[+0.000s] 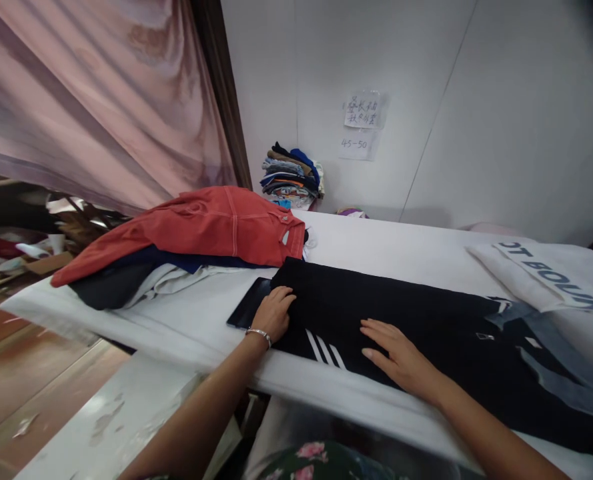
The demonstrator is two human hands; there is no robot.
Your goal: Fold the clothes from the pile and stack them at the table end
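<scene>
A black garment point(346, 293) with three white stripes point(326, 350) lies spread across the white table. My left hand point(275, 312) rests on its left end, fingers slightly bent over the cloth. Beneath that end a flat dark panel point(246, 305) sticks out to the left; its kind is unclear. My right hand point(401, 357) lies palm down on the middle of the garment, fingers stretched toward the left. A small white mark point(485, 337) shows on the cloth farther right. Bluish-grey fabric point(571, 377) meets the garment's right end.
A red garment point(201, 223) is heaped over darker and white clothes at the left of the table point(376, 237). Folded clothes are stacked point(291, 177) against the wall. White lettered fabric point(551, 273) lies at the right. A pink curtain point(116, 100) hangs at the left.
</scene>
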